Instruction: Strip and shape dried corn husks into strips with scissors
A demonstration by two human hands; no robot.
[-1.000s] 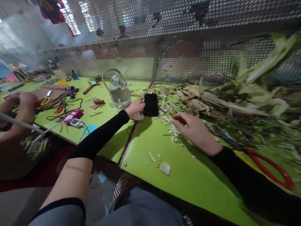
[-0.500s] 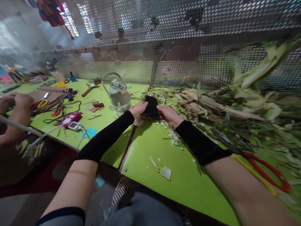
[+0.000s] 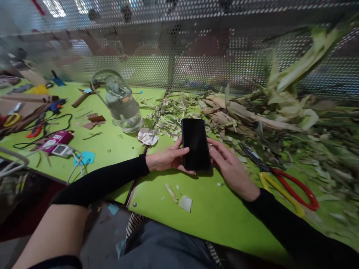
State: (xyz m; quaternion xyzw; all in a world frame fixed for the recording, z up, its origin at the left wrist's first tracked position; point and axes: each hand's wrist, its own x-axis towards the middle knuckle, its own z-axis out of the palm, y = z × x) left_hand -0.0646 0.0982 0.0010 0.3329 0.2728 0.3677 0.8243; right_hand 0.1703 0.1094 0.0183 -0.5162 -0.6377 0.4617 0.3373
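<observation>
A black smartphone (image 3: 196,145) with a dark screen is held upright over the green table (image 3: 224,220), between my two hands. My left hand (image 3: 171,156) grips its left edge, thumb on the front and fingers behind it. Along the right edge lie the bent fingers of my right hand (image 3: 230,166), touching the phone's side. Just left of the phone is a crumpled white tissue (image 3: 147,136). Nearer to me are a small white scrap (image 3: 185,204) and a thin pale strip (image 3: 171,193).
Scissors (image 3: 280,183) with red and yellow handles lie at right, beside heaped corn husks (image 3: 291,101) and shreds. A clear water bottle (image 3: 123,106) stands left of centre. Further left are a purple device (image 3: 58,141), cables and cardboard pieces. Perforated metal (image 3: 196,56) rises behind.
Both hands have brought the phone nearer to me, away from the shredded husks, and it now shows its full dark face. The tissue has come into full view. The view has shifted right.
</observation>
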